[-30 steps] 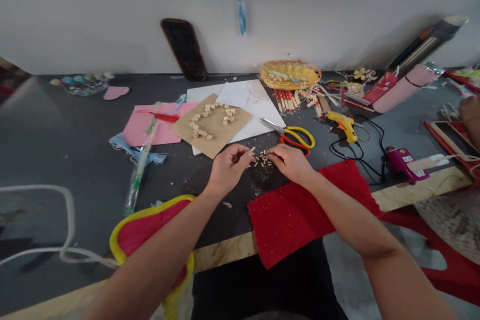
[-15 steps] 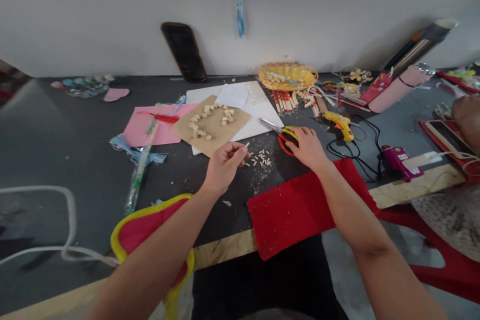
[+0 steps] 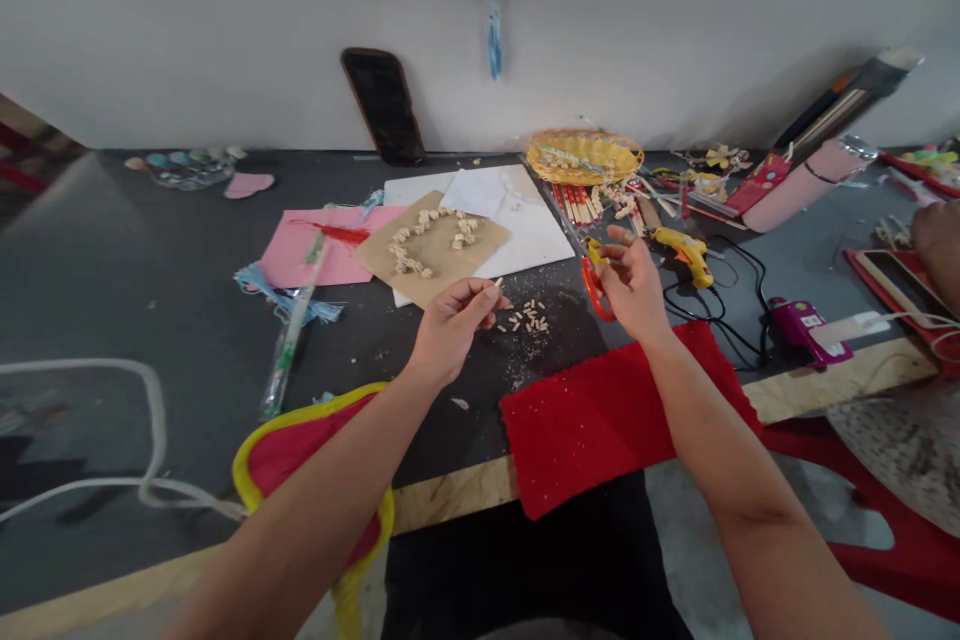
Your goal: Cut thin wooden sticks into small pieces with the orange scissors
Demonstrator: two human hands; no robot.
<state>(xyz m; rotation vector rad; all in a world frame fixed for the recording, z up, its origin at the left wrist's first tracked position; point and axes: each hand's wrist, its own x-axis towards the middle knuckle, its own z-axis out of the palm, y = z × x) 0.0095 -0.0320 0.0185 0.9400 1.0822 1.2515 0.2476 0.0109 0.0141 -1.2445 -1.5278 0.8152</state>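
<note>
My left hand (image 3: 457, 320) is closed in a pinch on a small pale stick piece (image 3: 499, 283), held upright at the fingertips. My right hand (image 3: 632, 285) grips a pair of scissors (image 3: 598, 292) with red and yellow handles, raised with the blades pointing away toward the back. On the dark table between the hands lie several short cut stick pieces (image 3: 534, 318) amid fine crumbs. Behind my left hand, a brown card (image 3: 480, 255) bears a curved row of beige clusters (image 3: 401, 255). A red cloth (image 3: 592, 420) lies below my right forearm.
A yellow basket (image 3: 540, 160) and red-and-white sticks (image 3: 576, 204) stand at the back. The yellow glue gun (image 3: 686, 255) and its cord lie right, near a purple power block (image 3: 806, 330). A phone (image 3: 384, 105) leans on the wall. Another person's hand (image 3: 939, 235) shows far right.
My right hand has lifted the scissors off the table and turned them, blades now pointing away. The left hand keeps its pinch on the stick piece. The whole view has shifted slightly.
</note>
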